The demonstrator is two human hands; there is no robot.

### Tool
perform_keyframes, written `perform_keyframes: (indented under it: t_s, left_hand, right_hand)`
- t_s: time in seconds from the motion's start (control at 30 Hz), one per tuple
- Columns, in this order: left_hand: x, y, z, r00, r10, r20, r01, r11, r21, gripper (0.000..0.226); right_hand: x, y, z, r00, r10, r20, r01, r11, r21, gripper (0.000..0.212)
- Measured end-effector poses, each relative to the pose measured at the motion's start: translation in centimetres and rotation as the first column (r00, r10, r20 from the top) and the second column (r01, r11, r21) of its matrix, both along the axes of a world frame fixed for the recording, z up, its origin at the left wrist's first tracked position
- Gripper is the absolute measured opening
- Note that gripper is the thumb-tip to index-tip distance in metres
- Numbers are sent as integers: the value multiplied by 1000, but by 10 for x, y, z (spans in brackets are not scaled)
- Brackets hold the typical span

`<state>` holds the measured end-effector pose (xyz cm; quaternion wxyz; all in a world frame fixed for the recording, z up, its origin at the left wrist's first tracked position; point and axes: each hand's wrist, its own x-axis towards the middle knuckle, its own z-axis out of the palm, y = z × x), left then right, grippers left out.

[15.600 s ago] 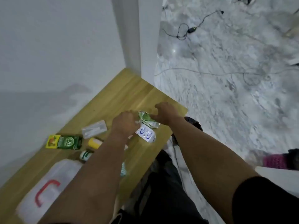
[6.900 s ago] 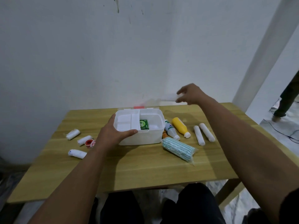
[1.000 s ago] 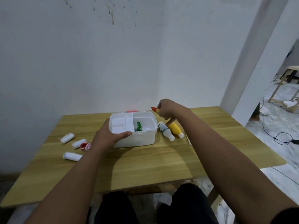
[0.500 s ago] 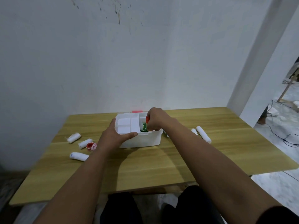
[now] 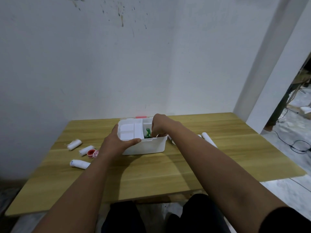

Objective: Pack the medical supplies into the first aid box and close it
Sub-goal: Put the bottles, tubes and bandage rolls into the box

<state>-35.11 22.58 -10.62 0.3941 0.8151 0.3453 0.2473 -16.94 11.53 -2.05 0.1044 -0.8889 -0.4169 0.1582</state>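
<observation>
The white first aid box (image 5: pixel 148 147) stands open at the middle back of the wooden table (image 5: pixel 168 174). A white divided tray (image 5: pixel 129 130) sits in its left half, and a green packet (image 5: pixel 148 132) lies in the right half. My left hand (image 5: pixel 116 142) grips the box's front left rim, thumb on the front edge. My right hand (image 5: pixel 159 126) reaches down into the right half with curled fingers around a small orange-tipped item, mostly hidden. White bandage rolls (image 5: pixel 74 144) (image 5: pixel 80 164) and a red tape roll (image 5: pixel 91 152) lie to the left.
Two more white rolls (image 5: pixel 207 138) lie right of the box, partly behind my right forearm. The lid's red handle (image 5: pixel 141 117) shows behind the box against the wall. A white pillar (image 5: pixel 269 81) stands at the table's right back corner; cables lie on the floor beyond.
My right hand carried the orange-tipped item from right of the box to over it and lowered it inside. My left hand has stayed on the box rim.
</observation>
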Motion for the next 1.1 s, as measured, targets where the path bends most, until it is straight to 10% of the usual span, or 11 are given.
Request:
perform_keyframes:
  t_s: [0.5, 1.1]
  left_hand:
    - [-1, -2, 4, 1000, 13, 0, -13, 1000, -8, 119]
    - [-1, -3, 3, 1000, 15, -11, -15, 999, -29, 117]
  right_hand:
    - [-12, -5, -5, 974, 82, 210, -79, 997, -25, 35]
    - [16, -29, 40, 966, -211, -148, 245, 930, 275, 8]
